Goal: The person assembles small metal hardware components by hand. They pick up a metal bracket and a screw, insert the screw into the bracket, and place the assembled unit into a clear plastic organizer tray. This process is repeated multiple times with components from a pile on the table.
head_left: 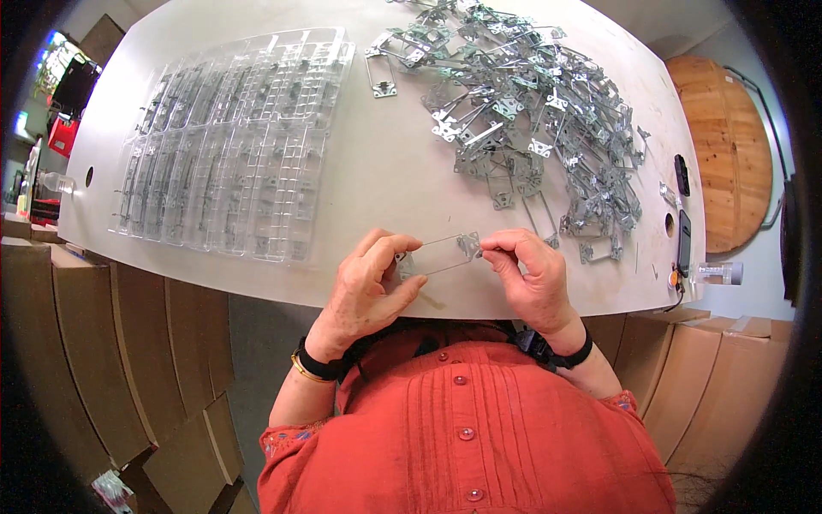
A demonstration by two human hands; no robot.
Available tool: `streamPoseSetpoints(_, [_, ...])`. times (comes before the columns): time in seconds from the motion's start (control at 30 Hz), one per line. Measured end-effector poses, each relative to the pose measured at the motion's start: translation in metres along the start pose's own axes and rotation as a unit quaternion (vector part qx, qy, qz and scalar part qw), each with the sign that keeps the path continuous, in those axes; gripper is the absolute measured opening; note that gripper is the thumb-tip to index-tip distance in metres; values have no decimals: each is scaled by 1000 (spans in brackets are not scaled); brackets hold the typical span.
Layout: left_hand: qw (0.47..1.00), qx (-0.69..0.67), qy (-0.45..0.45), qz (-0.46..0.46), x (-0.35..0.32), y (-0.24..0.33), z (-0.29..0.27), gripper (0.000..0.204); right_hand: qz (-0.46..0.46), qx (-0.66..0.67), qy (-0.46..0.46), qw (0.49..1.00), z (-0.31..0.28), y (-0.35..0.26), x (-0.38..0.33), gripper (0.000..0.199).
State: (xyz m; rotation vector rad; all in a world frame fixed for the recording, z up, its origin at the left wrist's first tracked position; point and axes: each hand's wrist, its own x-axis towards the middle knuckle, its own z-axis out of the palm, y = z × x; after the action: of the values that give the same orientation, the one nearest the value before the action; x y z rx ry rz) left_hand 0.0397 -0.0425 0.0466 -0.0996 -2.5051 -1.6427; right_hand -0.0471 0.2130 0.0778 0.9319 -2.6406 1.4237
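Note:
Both my hands hold one metal bracket with two thin rods over the near edge of the table. My left hand is closed round the bracket's left end, with thumb and fingers on either side of it. At the other end my right hand pinches the small metal plate between thumb and forefinger; its remaining fingers are curled in. The rods run side by side between the two end plates. Beyond my hands, to the right, lies a tangled heap of similar metal brackets.
Clear plastic trays with metal parts in their slots lie on the left of the white table. A phone and a clear bottle are at the right edge. Cardboard boxes stand below on the left, more on the right.

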Motion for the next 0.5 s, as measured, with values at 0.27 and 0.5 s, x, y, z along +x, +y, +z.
streamPoseSetpoints(0.27, [1000, 3, -2, 0, 0, 0, 0, 45, -11, -23, -10, 1000, -3, -4, 3, 15])
streamPoseSetpoints(0.5, [1000, -2, -4, -2, 0, 0, 0, 44, 11, 2, -15, 1000, -1, -2, 1, 17])
